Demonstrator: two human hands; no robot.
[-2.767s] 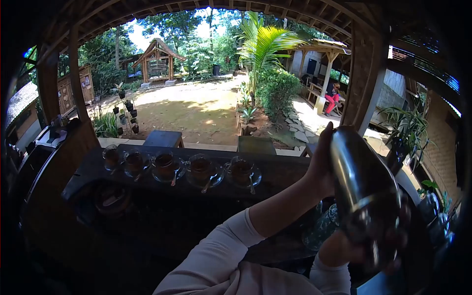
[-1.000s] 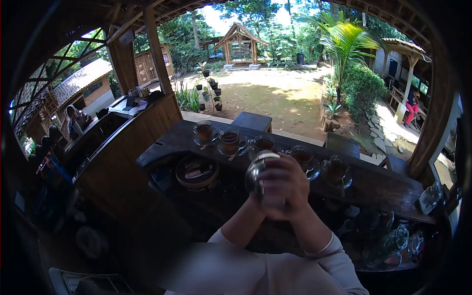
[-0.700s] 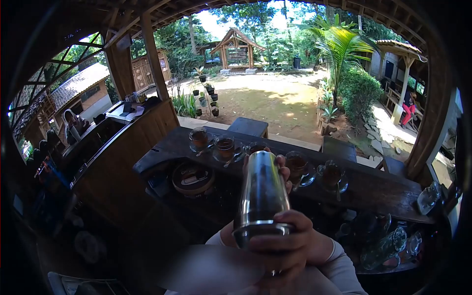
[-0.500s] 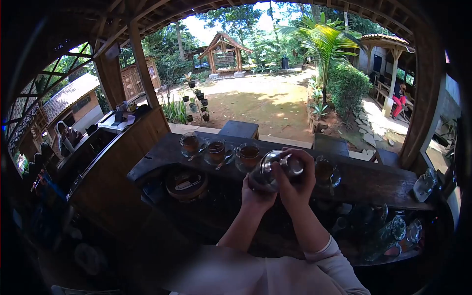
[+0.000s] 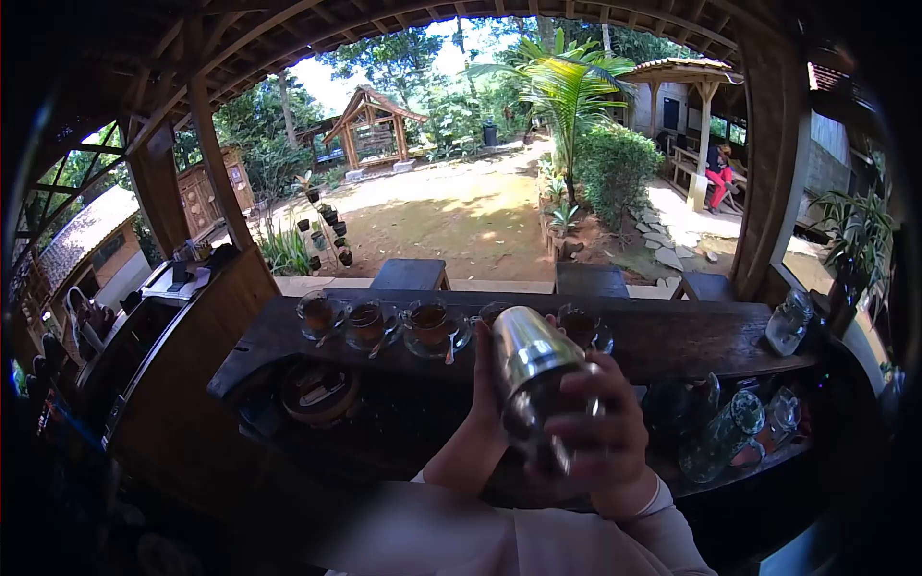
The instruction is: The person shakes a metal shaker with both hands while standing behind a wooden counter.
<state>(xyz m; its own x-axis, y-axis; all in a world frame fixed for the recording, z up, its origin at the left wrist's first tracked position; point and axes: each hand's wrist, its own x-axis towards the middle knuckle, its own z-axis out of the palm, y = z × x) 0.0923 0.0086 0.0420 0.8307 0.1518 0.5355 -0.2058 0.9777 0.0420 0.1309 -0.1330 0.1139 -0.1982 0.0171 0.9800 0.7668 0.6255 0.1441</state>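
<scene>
A shiny metal cocktail shaker (image 5: 538,353) is held between both hands above the near side of the dark wooden counter. It is tilted, with its broad end up and its lower end blurred. My left hand (image 5: 485,408) presses against the shaker's left side, its fingers mostly hidden behind it. On the lower right part, my right hand (image 5: 613,422) is wrapped round the shaker, its fingers smeared by motion. Just beyond, glass cups of brown drink stand in a row, among them a left cup (image 5: 317,310), a middle cup (image 5: 428,322) and a right cup (image 5: 578,324).
The counter (image 5: 672,331) runs across in front of me. A glass jar (image 5: 789,322) stands at its right end. On the lower shelf are a tilted glass pitcher (image 5: 725,437) and a round wooden container (image 5: 320,392). Stools (image 5: 410,275) stand beyond; a person in red trousers (image 5: 717,182) sits far off.
The shaker has swung in my hands: its broad end now points up, and the lower end has dropped towards me. My right hand has moved lower. The view has turned to the right.
</scene>
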